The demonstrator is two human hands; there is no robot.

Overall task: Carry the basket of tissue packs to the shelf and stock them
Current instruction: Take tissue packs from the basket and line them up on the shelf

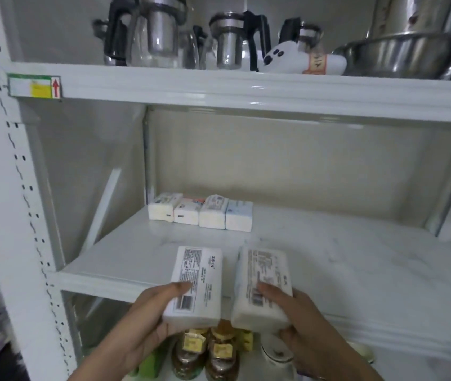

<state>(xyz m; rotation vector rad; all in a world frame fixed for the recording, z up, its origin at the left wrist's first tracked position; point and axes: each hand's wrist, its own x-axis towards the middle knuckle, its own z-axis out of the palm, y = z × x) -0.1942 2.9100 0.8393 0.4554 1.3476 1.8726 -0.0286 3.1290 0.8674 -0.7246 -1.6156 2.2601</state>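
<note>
Nearest the camera, the left hand (147, 320) grips one tissue pack (195, 287) from its near end, thumb on the printed top and fingers curled beneath; the right hand (298, 323) holds a second pack (261, 287) the same way. Both packs hang over the front lip of the middle shelf (356, 273), not yet resting on it. The basket is out of view. Below the hands stand jars (210, 350) on the lower shelf — a pack slipping from so short a grip would likely drop among them. Further back, a row of four packs (201, 213) sits against the rear wall. Pushing both packs in at once could, I judge, nudge that row crooked — or leave the new ones skewed.
</note>
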